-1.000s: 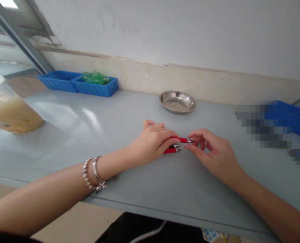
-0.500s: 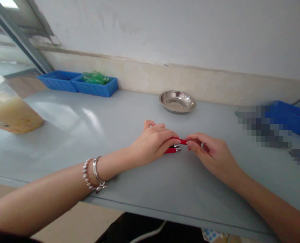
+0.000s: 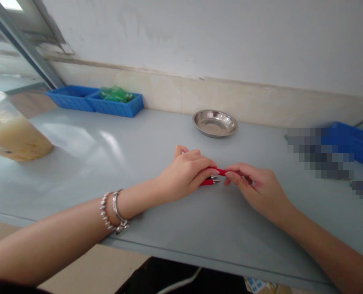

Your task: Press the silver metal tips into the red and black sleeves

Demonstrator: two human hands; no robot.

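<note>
Between my hands is a red pen point(image 3: 221, 172), seen only as a short red stretch of barrel. My left hand point(image 3: 190, 171) pinches its left part between thumb and forefinger, covering that end. With thumb and fingertips, my right hand point(image 3: 250, 179) grips the other end, which is hidden too. Just below, partly under my left hand, a second red pen point(image 3: 207, 182) lies on the grey table point(image 3: 181, 228) with its metal tip pointing right. Beside it shows another metal tip with a dark barrel, mostly covered by my left hand.
A shallow steel dish point(image 3: 214, 123) stands near the wall. At the back left are two blue trays point(image 3: 115, 107), one with green plastic packets point(image 3: 116, 94). A large clear tub point(image 3: 16, 134) stands far left; another blue tray point(image 3: 352, 143) and blurred-out items sit at right.
My right fingers have shifted slightly on the pen, and a lower fingertip now shows beneath the thumb. My left hand has hardly moved.
</note>
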